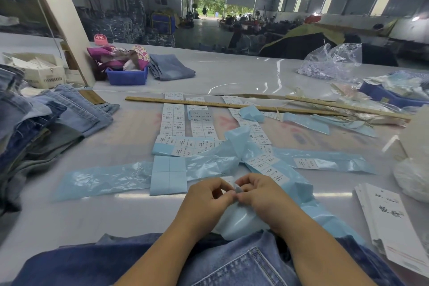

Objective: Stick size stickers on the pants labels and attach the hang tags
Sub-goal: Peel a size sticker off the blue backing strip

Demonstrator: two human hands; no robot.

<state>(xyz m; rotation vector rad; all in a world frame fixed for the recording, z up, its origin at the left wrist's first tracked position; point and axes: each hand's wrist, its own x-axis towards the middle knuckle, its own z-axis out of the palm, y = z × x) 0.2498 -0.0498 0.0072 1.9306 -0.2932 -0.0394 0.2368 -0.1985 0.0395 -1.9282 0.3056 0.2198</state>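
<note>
Two hands [234, 193] pinching one small sticker [238, 189] | two wooden rulers [209, 104] | one hang-tag stack [392, 223]

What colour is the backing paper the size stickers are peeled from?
Light blue: the backing paper lies in glossy strips across the table, clearest in the head view, left of the hands.

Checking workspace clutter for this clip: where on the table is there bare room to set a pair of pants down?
Bare table lies near left, between the jeans stack and the left hand. More lies far centre, between the folded jeans and the clear bag. Crowded: sticker sheets and blue backing strips mid-table, hang tags at right.
</note>
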